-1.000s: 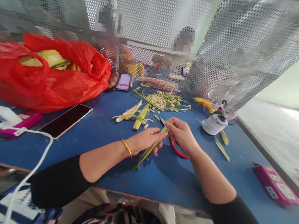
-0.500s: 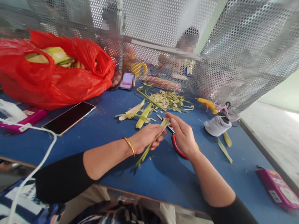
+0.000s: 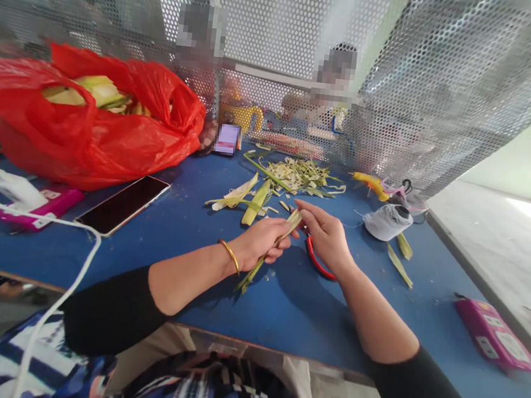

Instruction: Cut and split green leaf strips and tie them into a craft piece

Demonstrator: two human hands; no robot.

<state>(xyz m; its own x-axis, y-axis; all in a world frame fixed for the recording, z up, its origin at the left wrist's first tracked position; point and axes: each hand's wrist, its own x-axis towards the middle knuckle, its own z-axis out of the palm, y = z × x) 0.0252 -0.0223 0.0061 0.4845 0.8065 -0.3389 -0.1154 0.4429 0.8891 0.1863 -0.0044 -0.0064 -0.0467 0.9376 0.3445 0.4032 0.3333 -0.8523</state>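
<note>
My left hand [image 3: 260, 244] is closed around a bundle of pale green husk strips [image 3: 251, 277], whose lower ends hang out below the fist. At the bundle's upper end, my right hand [image 3: 327, 237] pinches the tips between thumb and fingers. Partly hidden behind that hand, a pair of red-handled scissors [image 3: 318, 262] lies on the blue table [image 3: 328, 321]. Just beyond my hands are loose wide husk pieces [image 3: 258, 203] and a heap of husk scraps [image 3: 301, 176].
A red plastic bag [image 3: 122, 151] of husks stands at left, near a dark phone [image 3: 123, 205] and a white cable [image 3: 88, 262]. To the right are a white thread spool [image 3: 387, 222] and a magenta box [image 3: 497, 334]. A perforated screen [image 3: 289, 29] closes off the back; people sit behind it.
The fingers of my right hand have curled in on the bundle's upper end, where they were straighter before. My left hand keeps its grip, and the bundle's lower ends have shifted slightly left.
</note>
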